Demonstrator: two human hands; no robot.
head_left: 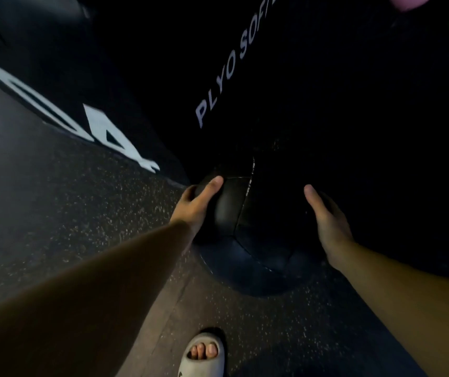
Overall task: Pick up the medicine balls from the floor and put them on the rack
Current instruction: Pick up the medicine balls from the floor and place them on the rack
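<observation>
Hands [196, 205] [326, 221] flank dark medicine ball [245, 227]; fingers hidden behind it.

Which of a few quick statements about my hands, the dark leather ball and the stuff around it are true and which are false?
1. Both bare hands are on the black stitched leather medicine ball, the left hand on one side and the right hand on the other. True.
2. The ball already sits on a rack. False: it is low over the dark speckled rubber floor, and no rack is in view.
3. The big black box behind the ball carries pale lettering that starts with PLYO. True.
4. The person wears black lace-up trainers. False: one foot shows in a pale open-toe slide sandal.
5. The right hand is holding a green dumbbell. False: it is pressed on the ball only.
</observation>
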